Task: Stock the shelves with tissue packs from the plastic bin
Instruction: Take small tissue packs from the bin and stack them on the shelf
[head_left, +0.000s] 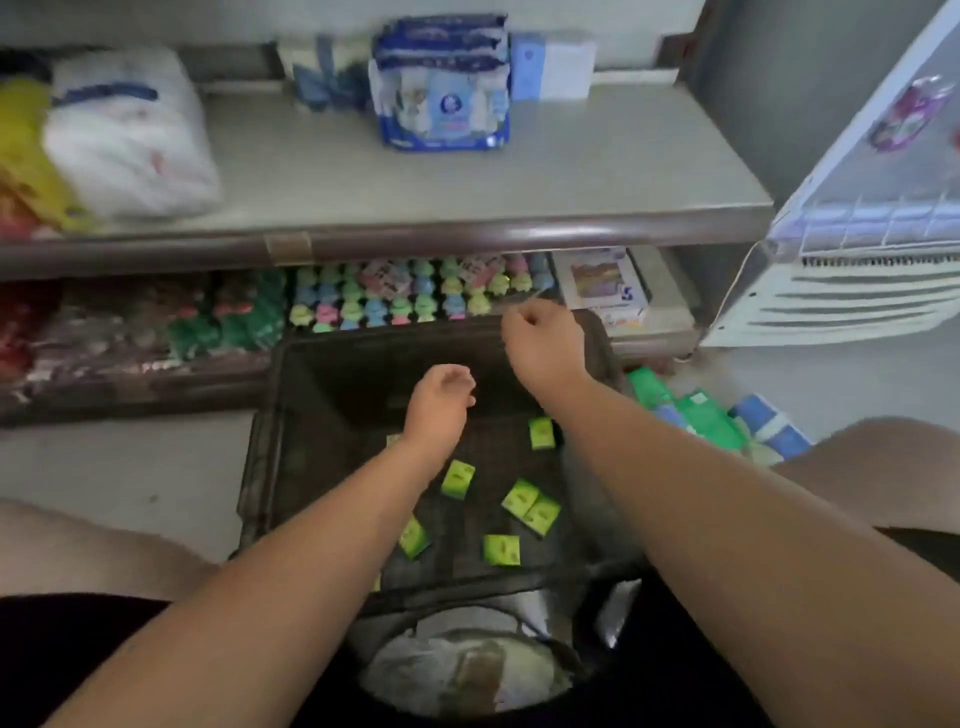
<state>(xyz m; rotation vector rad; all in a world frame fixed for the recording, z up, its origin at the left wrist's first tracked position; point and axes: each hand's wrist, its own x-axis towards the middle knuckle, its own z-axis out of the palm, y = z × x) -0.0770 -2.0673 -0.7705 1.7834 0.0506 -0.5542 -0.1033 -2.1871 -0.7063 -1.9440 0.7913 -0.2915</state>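
1. Far left, bagged goods (130, 130) crowd the upper shelf (467, 228); we take it the bare middle is kept free for stock.
2. We see the left hand (441, 402) hovering over the dark plastic bin (262, 467), fingers loosely curled and apparently holding nothing, probably poised to dip for a pack.
3. Green tissue packs (458, 479) lie scattered flat on the bin floor, their long axes pointing every way; the pair near the right wall (531, 505) slants toward the upper right.
4. The right hand (543, 343) is raised at the bin's far rim, just before the lower shelf's pastel rows (415, 296), fingers pinched narrow; whether they hold anything we cannot tell.
5. Right of the bin, more green and blue packs (711, 421) rest on the floor.
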